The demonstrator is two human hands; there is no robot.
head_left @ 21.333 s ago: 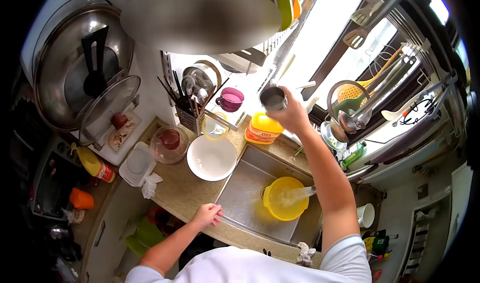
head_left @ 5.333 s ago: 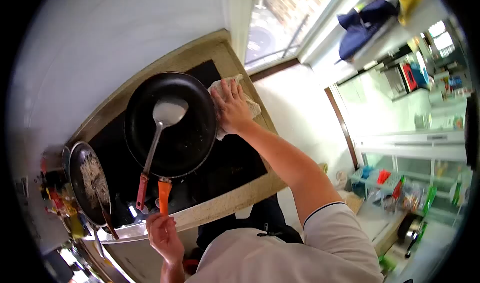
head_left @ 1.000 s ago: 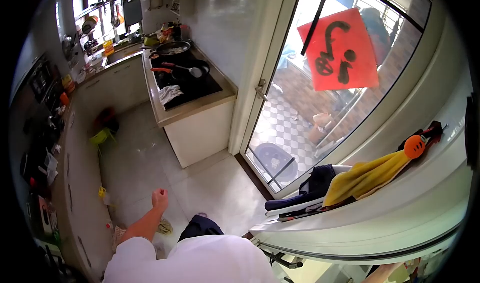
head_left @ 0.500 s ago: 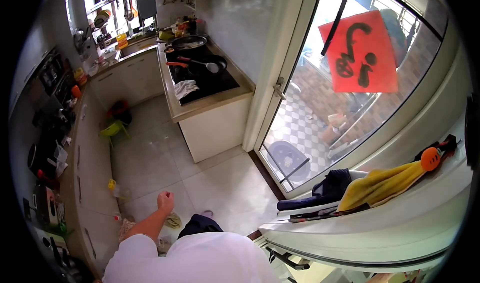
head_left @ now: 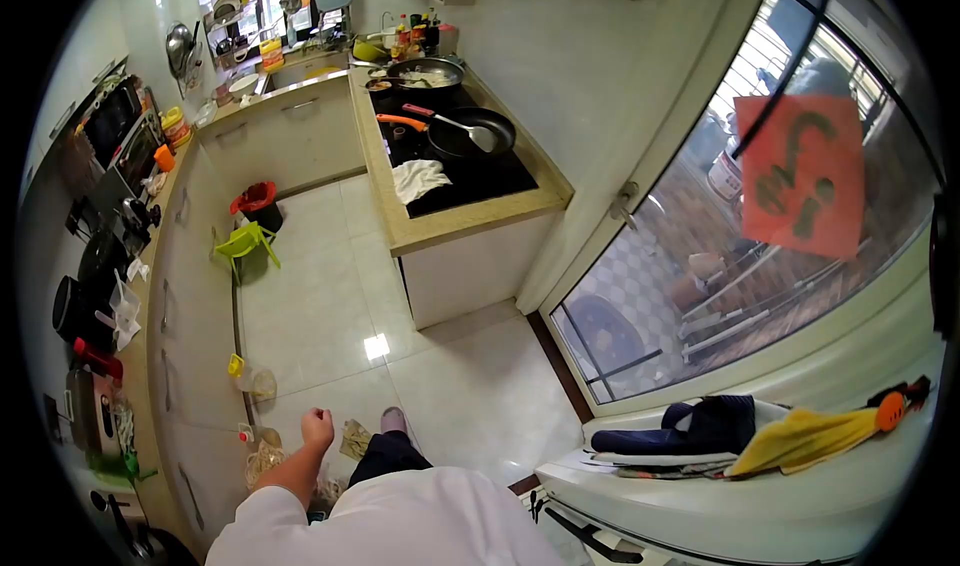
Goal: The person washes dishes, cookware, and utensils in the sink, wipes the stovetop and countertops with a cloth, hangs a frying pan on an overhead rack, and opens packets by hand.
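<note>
Now, floor (head_left: 315,311) brighter, left hand (head_left: 317,427) still curled

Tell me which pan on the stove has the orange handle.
The nearer pan, closest to the white cloth, with a turner lying in it: its orange handle sticks out. The farther pan, with food in it, shows no orange.

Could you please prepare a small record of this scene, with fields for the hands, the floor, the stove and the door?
Left hand: curled into a fist, nothing seen in it
Right hand: not in view
Floor near left hand: crumpled beige item, too unclear to name
Floor farther away: green stool beside a bin
Stove: pan with orange handle, spatula resting in it; white cloth at the stove's edge
Glass door: red paper with dark marks
</note>
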